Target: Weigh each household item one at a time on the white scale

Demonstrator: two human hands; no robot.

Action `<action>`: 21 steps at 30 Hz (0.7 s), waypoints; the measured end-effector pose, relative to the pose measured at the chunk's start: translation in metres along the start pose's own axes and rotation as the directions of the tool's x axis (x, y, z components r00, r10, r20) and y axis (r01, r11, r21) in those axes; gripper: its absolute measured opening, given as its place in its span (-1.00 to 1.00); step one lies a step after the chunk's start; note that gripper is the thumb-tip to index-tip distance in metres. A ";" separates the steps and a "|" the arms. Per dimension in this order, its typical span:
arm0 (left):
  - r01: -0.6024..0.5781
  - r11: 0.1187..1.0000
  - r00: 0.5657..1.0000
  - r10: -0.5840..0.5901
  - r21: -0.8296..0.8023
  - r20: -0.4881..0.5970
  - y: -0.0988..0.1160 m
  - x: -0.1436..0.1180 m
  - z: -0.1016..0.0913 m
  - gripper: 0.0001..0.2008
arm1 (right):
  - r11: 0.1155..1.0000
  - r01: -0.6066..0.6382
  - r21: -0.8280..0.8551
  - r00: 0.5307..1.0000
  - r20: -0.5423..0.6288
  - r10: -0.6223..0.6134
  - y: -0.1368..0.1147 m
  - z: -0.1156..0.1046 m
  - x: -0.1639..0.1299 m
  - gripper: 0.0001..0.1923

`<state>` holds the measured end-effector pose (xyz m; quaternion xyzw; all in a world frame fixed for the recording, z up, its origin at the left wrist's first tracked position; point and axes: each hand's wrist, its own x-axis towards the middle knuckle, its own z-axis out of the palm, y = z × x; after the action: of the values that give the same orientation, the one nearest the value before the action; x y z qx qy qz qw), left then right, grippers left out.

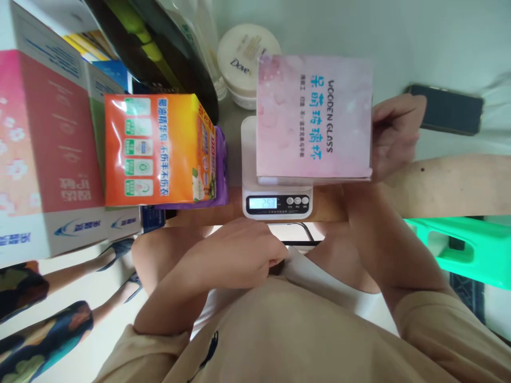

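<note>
From my end I see the pink box (314,117) resting on the white scale (248,154), set on the counter (419,42) with the lit display (262,203) facing the near side. The right hand (397,133) is at the box's right side, its fingers bent toward that face; their tips are partly hidden from me, so I can't tell whether they grip it. My left hand (239,252) is curled into a loose fist on the near side, just below the scale and apart from the box. An orange pack (147,149) stands left of the scale, a Dove tub (243,56) sits just beyond the box's far left corner, and a dark phone (447,109) lies to the right.
</note>
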<state>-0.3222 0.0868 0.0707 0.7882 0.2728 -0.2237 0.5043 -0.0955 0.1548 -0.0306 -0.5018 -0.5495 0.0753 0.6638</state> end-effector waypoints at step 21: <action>-0.290 0.953 0.957 0.289 -0.083 -0.027 -0.020 -0.048 0.008 -0.84 | 0.919 0.258 -0.300 0.652 0.756 0.063 -0.104 -0.043 0.048 -0.29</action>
<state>-0.3719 0.0762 0.0843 0.7987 0.1674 -0.1298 0.5632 -0.0895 0.1109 0.0830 -0.5131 -0.8045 0.1313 0.2687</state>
